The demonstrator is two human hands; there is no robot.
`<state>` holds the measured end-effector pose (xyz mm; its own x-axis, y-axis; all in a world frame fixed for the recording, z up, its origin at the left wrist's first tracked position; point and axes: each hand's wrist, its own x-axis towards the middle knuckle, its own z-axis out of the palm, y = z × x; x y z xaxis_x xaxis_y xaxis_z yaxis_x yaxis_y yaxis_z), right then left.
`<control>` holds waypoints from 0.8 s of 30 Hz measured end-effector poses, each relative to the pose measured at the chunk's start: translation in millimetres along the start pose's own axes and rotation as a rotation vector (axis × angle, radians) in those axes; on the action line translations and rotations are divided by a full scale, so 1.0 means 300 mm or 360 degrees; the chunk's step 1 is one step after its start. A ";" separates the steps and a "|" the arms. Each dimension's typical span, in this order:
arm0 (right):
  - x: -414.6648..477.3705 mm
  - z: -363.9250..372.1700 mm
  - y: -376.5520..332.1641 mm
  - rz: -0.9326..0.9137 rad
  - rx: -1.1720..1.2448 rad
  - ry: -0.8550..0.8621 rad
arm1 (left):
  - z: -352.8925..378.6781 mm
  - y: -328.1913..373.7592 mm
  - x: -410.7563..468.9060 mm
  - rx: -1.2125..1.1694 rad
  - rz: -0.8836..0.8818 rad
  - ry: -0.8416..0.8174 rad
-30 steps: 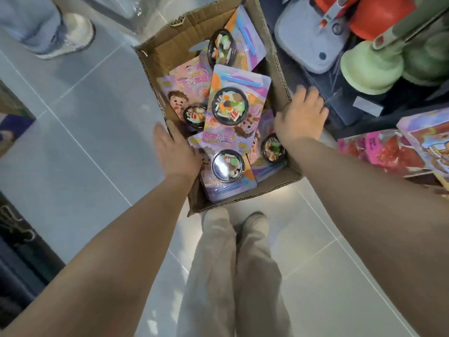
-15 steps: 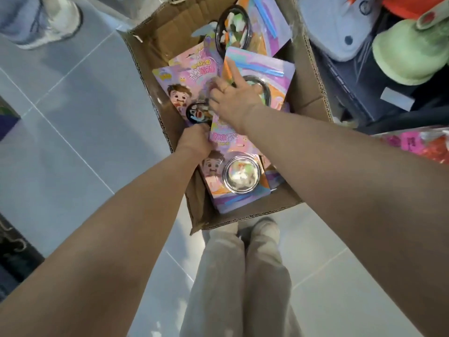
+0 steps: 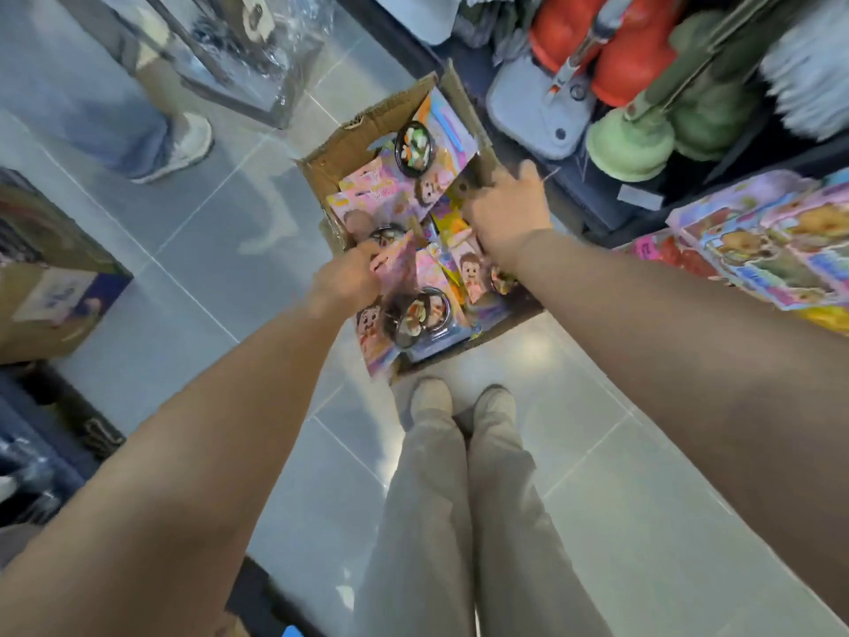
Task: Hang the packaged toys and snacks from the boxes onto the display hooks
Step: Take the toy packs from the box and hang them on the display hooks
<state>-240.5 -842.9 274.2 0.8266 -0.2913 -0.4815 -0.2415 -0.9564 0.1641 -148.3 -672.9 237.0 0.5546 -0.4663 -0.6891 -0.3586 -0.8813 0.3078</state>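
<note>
Standing over an open box (image 3: pixel 321 172) on the floor (image 3: pixel 220 232), both arms reaching down into it.

Left hand (image 3: pixel 347 280) at the box's 9 o'clock edge, fingers curled round the side of a toy pack (image 3: pixel 416 310), which is tilted up from the pile. Pack's long axis from about 1 o'clock to 7 o'clock, clear bowl dome at the near end, toward the feet. Grip looks closed on the card edge, though blur hides the fingertips.

Right hand (image 3: pixel 505 213) at the 3 o'clock wall, back of the hand upward, fingers bent down inside; impossible to tell whether pinching a pack, holding the cardboard or merely resting there. Loose packs (image 3: pixel 395 195) spread from the box's centre out to 12 o'clock, overlapping at odd angles, just beside both hands.

Left hand nearer the lifted pack, so likely the one to draw it out; hang-hole end, probably the far end, not made out.

Floor smooth, pale tile, glossy. Crowded room: shelf (image 3: pixel 592 213) with plungers (image 3: pixel 629 140) at 2 o'clock, bright packs (image 3: pixel 772 241) stacked or hung at 3 o'clock, another box (image 3: pixel 41 310) at 9 o'clock, someone's leg and shoe (image 3: pixel 183 149) at 11 o'clock. No hooks in sight.
</note>
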 end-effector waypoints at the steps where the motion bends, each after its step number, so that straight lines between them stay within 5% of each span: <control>1: -0.054 -0.043 0.036 0.0120 0.0102 0.0023 | -0.035 0.030 -0.054 0.0042 0.0012 0.0023; 6: -0.347 -0.134 0.178 0.0655 0.0695 0.0075 | -0.169 0.221 -0.300 0.0250 0.0225 0.0136; 12: -0.736 -0.110 0.334 0.0666 0.1311 0.0033 | -0.205 0.496 -0.508 0.0590 0.0581 0.0335; 24: -1.526 0.228 0.520 0.1191 0.1951 0.0487 | 0.243 1.077 -0.891 0.0806 0.1171 0.0400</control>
<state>-691.5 -860.2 461.4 0.3527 -0.8497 -0.3920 -0.7946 -0.0507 -0.6050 -467.1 -827.3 472.9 0.1826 -0.9501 -0.2530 -0.9372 -0.2460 0.2472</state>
